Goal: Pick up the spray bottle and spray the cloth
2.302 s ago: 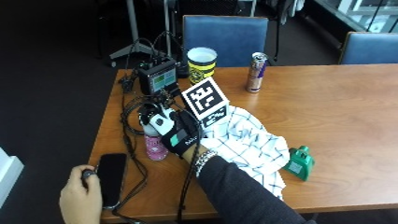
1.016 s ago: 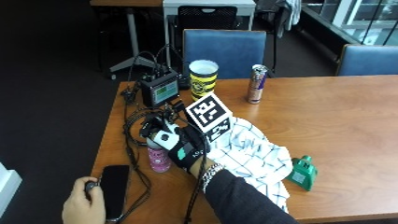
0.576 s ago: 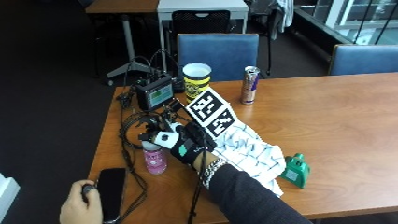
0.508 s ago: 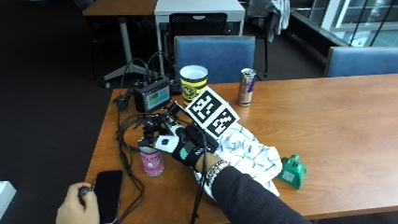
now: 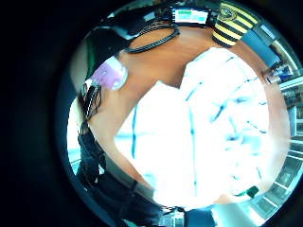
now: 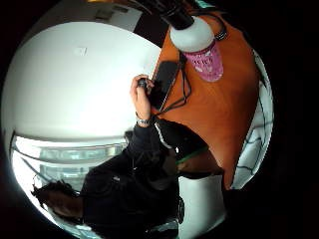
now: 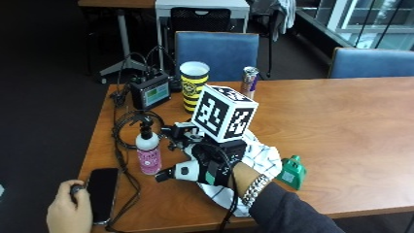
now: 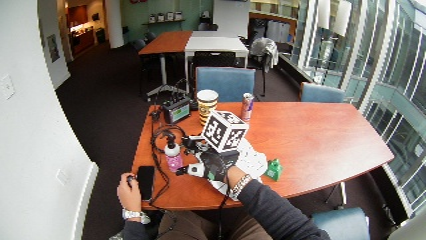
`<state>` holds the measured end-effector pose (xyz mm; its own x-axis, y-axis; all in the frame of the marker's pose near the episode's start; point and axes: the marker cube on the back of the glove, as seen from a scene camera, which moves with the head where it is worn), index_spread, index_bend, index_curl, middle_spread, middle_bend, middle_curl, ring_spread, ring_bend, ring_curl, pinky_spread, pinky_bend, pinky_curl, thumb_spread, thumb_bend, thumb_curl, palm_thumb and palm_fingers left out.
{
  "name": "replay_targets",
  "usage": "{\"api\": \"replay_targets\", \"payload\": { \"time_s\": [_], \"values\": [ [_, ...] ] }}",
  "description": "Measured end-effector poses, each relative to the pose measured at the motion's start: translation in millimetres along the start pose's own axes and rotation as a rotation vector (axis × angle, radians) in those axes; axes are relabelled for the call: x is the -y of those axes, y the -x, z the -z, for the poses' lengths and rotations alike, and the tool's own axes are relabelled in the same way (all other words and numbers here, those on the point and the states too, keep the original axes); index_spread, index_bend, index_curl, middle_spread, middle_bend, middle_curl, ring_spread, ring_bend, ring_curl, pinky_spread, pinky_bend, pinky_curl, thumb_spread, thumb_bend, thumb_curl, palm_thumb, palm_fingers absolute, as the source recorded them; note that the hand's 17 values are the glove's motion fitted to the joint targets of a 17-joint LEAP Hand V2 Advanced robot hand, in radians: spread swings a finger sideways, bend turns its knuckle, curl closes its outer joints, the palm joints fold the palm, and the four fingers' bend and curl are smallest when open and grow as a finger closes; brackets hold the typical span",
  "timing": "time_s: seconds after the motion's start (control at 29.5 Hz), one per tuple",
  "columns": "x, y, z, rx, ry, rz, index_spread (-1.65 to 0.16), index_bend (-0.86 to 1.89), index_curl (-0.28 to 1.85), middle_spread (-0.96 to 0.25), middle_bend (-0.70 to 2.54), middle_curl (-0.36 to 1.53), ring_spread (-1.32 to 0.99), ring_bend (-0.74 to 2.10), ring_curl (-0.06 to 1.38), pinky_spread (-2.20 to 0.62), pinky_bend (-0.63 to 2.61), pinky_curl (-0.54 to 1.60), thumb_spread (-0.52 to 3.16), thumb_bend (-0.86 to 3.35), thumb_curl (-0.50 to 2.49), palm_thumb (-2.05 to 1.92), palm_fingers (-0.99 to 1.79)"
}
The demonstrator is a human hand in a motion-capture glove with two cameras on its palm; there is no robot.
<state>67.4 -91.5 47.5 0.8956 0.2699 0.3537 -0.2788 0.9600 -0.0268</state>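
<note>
Bare left hand point(image 7: 66, 210) at table's near-left corner, pinching a small black thing, right beside a black phone point(image 7: 102, 194) lying flat on the wood table point(image 7: 336, 126). Cables point(image 7: 123, 145) loop from phone up toward a small monitor box w/ green screen point(image 7: 150, 93) at the far-left edge.

Spray bottle point(image 7: 148, 150) stands upright on table, pink body, white shoulder, black nozzle; just right of phone, in front of the monitor. Not lifted. In thumb-side palm view bottle point(image 6: 199, 47) is close to the palm but apart from it, no fingers round it.

Gloved right hand point(image 7: 210, 162) is just right of bottle, over the left edge of the cloth point(image 7: 262, 158), palm toward bottle. Fingers mostly hidden by rig; can't tell how far open, nothing seen held.

Cloth: white w/ dark check lines, crumpled, on table under/right of hand; fills little-finger palm view point(image 5: 203, 132).

Behind: yellow/black striped cup point(image 7: 194, 87), then a drink can point(image 7: 249, 80). Green small object point(image 7: 293, 171) touching cloth's right edge.
</note>
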Motion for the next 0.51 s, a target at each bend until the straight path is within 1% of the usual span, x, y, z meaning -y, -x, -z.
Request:
{"api": "replay_targets", "payload": {
  "time_s": [0.17, 0.34, 0.51],
  "values": [
    [-37.1, 25.6, 3.6, -0.120, 0.050, 0.119, -0.36, 0.10, 0.25, -0.06, 0.20, 0.41, -0.04, 0.36, 0.39, 0.25, 0.46, 0.36, 1.07, -0.04, 0.40, 0.54, 0.33],
    [-77.1, 49.3, -1.6, -0.181, 0.107, 0.255, -0.38, 0.15, 0.26, -0.07, 0.21, 0.40, -0.04, 0.33, 0.37, 0.25, 0.43, 0.35, 1.08, -0.03, 0.38, 0.53, 0.38],
    [-102.6, 70.3, 0.9, -0.235, 0.132, 0.315, -0.39, 0.16, 0.27, -0.08, 0.21, 0.39, -0.05, 0.32, 0.36, 0.25, 0.39, 0.34, 1.10, -0.02, 0.37, 0.53, 0.41]
  ]
}}
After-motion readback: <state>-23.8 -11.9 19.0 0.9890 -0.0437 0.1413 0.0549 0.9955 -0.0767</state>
